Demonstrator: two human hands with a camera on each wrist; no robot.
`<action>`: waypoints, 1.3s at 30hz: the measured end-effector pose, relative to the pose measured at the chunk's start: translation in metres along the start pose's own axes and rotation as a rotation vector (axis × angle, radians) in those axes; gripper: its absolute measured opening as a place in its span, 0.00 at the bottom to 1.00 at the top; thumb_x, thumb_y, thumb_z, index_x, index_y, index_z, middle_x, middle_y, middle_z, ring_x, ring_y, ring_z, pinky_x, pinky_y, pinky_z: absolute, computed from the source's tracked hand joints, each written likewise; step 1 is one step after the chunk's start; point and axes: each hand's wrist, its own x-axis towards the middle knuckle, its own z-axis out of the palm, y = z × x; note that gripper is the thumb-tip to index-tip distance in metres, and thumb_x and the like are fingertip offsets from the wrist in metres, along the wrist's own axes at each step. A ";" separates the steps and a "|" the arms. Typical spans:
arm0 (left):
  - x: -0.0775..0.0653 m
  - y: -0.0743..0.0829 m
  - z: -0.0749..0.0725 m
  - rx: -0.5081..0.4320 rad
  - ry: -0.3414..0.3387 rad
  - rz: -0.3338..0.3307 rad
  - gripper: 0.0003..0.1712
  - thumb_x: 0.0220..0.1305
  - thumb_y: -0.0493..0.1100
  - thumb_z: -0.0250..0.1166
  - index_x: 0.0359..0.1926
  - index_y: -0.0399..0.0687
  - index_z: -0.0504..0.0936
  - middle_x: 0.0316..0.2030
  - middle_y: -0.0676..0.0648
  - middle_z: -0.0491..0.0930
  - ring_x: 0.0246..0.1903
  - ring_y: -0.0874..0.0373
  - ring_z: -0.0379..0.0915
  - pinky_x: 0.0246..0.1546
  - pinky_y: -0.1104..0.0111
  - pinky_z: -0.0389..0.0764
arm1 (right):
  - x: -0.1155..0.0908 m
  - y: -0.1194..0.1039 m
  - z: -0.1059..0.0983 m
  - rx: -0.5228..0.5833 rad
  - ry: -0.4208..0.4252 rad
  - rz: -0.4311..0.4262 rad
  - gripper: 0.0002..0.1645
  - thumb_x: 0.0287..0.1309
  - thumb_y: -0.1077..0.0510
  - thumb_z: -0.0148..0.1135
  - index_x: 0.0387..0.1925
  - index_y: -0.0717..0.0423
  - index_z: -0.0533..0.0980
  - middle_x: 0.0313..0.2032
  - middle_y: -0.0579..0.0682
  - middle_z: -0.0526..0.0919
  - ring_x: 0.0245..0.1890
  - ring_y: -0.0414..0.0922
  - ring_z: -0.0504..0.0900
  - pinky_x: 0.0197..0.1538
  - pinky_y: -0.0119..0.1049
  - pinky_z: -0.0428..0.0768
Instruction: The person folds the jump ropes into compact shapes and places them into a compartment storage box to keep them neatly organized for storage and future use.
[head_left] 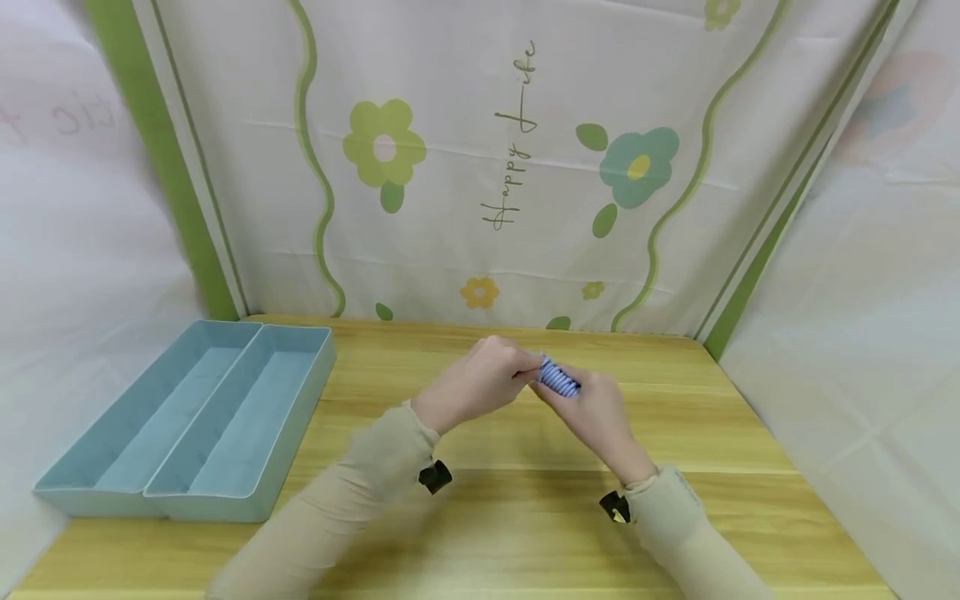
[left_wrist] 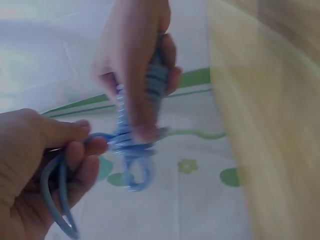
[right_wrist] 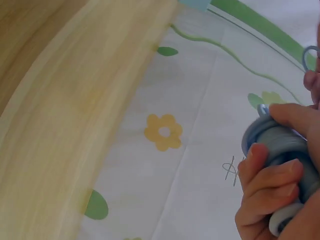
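A blue cord (head_left: 558,377), wound into a tight bundle with many turns, is held above the table between both hands. My right hand (head_left: 602,412) grips the bundle, its fingers curled round the coils in the right wrist view. With thumb and fingers my left hand (head_left: 483,379) pinches the cord's loose length. In the left wrist view a slack loop of this cord (left_wrist: 62,200) hangs from the left hand, and a small loop (left_wrist: 137,175) sticks out of the bundle's end. Part of the bundle is hidden behind the right fingers.
At the left of the wooden table (head_left: 525,533) stands a light blue tray (head_left: 300,408) with two long compartments. A white curtain (head_left: 450,242) printed with flowers hangs behind the table, and pale cloth covers both sides.
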 end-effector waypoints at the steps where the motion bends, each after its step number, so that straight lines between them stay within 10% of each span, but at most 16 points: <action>1: -0.003 0.000 0.004 -0.013 0.050 0.011 0.08 0.67 0.34 0.65 0.44 0.38 0.88 0.34 0.47 0.86 0.26 0.63 0.78 0.26 0.78 0.72 | 0.000 0.000 -0.001 0.042 0.016 0.017 0.23 0.59 0.43 0.70 0.44 0.58 0.86 0.25 0.48 0.84 0.17 0.37 0.77 0.19 0.34 0.77; 8: -0.016 -0.003 0.026 -0.230 0.356 0.026 0.13 0.63 0.36 0.69 0.49 0.39 0.87 0.36 0.48 0.87 0.23 0.69 0.75 0.21 0.76 0.72 | 0.001 -0.003 -0.010 0.285 0.069 0.128 0.20 0.58 0.46 0.72 0.41 0.58 0.87 0.19 0.50 0.82 0.14 0.44 0.76 0.14 0.35 0.73; 16: -0.023 -0.012 0.041 -0.597 0.402 -0.011 0.12 0.64 0.36 0.67 0.49 0.40 0.86 0.38 0.48 0.86 0.30 0.65 0.81 0.21 0.66 0.76 | -0.002 -0.008 -0.018 0.740 -0.169 0.251 0.19 0.67 0.50 0.63 0.37 0.65 0.80 0.20 0.60 0.74 0.12 0.40 0.63 0.12 0.31 0.60; 29: -0.026 -0.009 0.046 -0.168 0.381 0.217 0.12 0.59 0.34 0.72 0.45 0.37 0.88 0.33 0.47 0.85 0.27 0.65 0.78 0.29 0.84 0.72 | -0.003 -0.011 -0.021 0.712 -0.233 0.434 0.23 0.68 0.44 0.61 0.34 0.61 0.83 0.18 0.56 0.75 0.10 0.41 0.62 0.12 0.30 0.60; 39: -0.027 -0.012 0.050 -0.146 0.341 0.241 0.18 0.61 0.34 0.71 0.53 0.37 0.84 0.38 0.47 0.85 0.33 0.64 0.81 0.33 0.84 0.74 | -0.002 -0.006 -0.017 0.736 -0.139 0.468 0.26 0.61 0.42 0.67 0.23 0.61 0.83 0.13 0.55 0.73 0.08 0.41 0.59 0.11 0.30 0.57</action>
